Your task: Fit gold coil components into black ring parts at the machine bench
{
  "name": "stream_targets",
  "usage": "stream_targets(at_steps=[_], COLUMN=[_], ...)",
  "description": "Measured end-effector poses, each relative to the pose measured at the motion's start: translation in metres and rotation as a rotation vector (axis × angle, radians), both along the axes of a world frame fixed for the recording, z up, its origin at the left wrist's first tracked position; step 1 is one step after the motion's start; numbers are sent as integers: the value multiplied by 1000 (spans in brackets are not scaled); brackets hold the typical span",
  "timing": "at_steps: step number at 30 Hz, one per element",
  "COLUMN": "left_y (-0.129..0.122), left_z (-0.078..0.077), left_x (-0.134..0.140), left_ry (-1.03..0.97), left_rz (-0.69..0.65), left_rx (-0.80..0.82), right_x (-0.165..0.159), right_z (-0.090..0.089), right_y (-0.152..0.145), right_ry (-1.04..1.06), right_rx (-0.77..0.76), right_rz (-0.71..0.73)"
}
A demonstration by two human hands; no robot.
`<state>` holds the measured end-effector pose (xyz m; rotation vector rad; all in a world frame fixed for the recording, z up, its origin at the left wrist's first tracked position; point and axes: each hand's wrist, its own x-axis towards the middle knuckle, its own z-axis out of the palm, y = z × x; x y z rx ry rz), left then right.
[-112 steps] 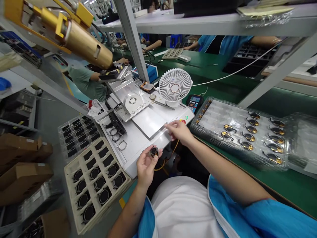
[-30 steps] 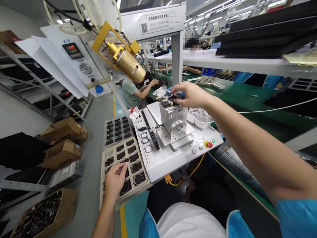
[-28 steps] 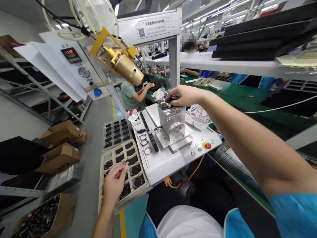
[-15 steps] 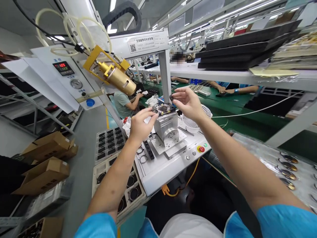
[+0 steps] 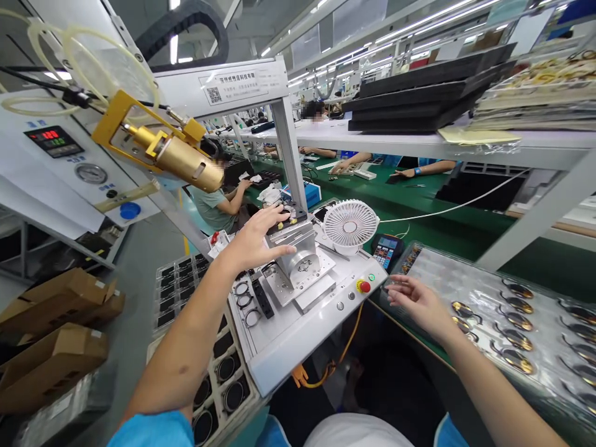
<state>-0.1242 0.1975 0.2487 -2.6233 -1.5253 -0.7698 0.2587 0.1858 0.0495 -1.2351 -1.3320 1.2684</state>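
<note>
My left hand (image 5: 254, 243) is at the metal fixture (image 5: 298, 248), fingers stretched across its top and thumb apart. I see nothing held in it, though its fingertips partly cover the black holder (image 5: 298, 216) up there. My right hand (image 5: 416, 305) hangs near the front right corner of the white machine (image 5: 307, 335), fingers loosely extended and apart, with nothing visible in them. Beside it lies a clear plastic tray (image 5: 433, 264) of round, dark-and-gold parts with short tails. Several thin rings (image 5: 244, 301) lie left of the fixture, next to a black strip (image 5: 262, 298).
A gold dispenser barrel (image 5: 186, 164) hangs at upper left. A white fan (image 5: 351, 226) stands behind the fixture. The red emergency-stop button (image 5: 364, 286) sits on the machine's front edge. Trays with black round parts (image 5: 233, 395) are at left. Co-workers' hands (image 5: 405, 174) appear across the green bench.
My right hand has left the fixture and moved down and right, beside the machine's corner. My left hand has gone from a pinch to spread fingers over the fixture. The view has shifted right.
</note>
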Motion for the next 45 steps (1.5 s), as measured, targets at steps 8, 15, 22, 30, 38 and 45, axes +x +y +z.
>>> stream_targets(at_steps=[8, 15, 22, 30, 38, 45], left_y=[-40, -155, -183, -168, -159, -159], left_z=[-8, -120, -217, -243, -266, -267], left_x=[0, 18, 78, 137, 154, 144], left_ry=[-28, -494, -1033, -1509, -1759, -1641], left_rz=[4, -9, 128, 120, 56, 193], left_rx=[124, 67, -412, -907, -958, -893], right_x=[-24, -33, -38, -40, -67, 31], right_z=[-27, -26, -28, -25, -56, 12], right_y=[20, 6, 5, -62, -116, -54], right_ry=[-881, -1028, -916, -147, 84, -823], right_rx=[104, 134, 86, 121, 274, 277], right_rz=[229, 291, 229, 271, 224, 116])
